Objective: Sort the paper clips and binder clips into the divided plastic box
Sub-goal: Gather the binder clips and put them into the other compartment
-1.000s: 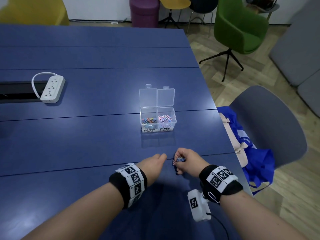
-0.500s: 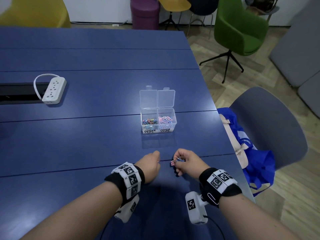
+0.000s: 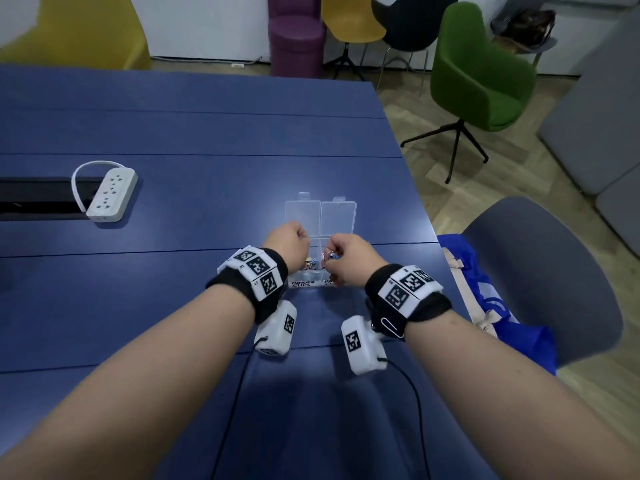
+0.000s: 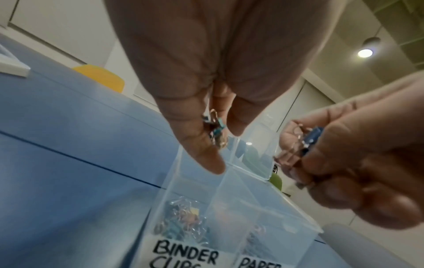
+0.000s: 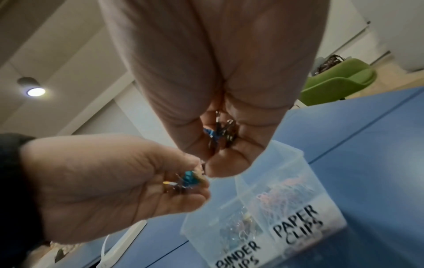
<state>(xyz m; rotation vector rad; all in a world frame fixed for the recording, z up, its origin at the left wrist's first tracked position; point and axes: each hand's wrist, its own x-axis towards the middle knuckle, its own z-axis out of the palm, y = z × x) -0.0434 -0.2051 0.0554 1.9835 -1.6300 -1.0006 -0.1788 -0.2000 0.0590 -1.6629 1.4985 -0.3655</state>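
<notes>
The clear divided box stands on the blue table with both lids open; its front labels read BINDER CLIPS and PAPER CLIPS. Binder clips lie in the left compartment, pink paper clips in the right. My left hand hovers above the left compartment, its fingers curled round a few small binder clips. My right hand hovers over the box's right half, gripping a bunch of binder clips, one of them blue.
A white power strip lies far left beside a black cable slot. The table's right edge runs close to the box; beyond it stand a grey chair with a blue bag and a green chair.
Both hands have moved forward from the near table edge up over the box, each still holding clips. The left hand has turned to curl over the left compartment.
</notes>
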